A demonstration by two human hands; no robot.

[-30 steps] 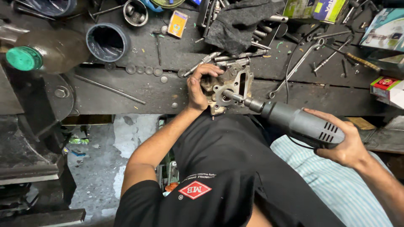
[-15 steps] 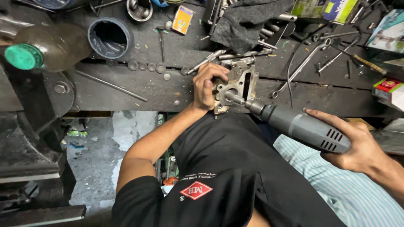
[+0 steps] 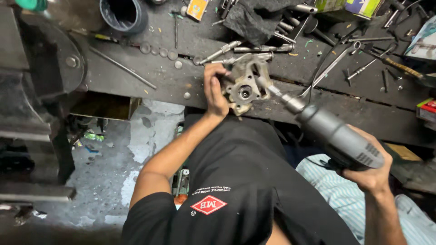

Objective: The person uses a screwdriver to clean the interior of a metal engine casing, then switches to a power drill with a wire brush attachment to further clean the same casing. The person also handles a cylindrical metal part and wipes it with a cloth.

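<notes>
Left hand (image 3: 215,90) gripping metal engine casting (image 3: 245,84) at workbench (image 3: 181,68) edge. Right hand (image 3: 370,174) wrapped around grey die grinder (image 3: 338,136), bit touching casting. Wrenches (image 3: 336,61) beyond.

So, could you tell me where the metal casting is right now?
Head view, centre: the metal casting sits at the workbench edge, gripped by the left hand, with the grinder tip against it.

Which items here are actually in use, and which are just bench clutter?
In use: left hand gripping the metal casting; right hand holding the grey power tool, its tip at the casting.

Lying about: black cup, dark rag, long rod, spanner, washers.
</notes>
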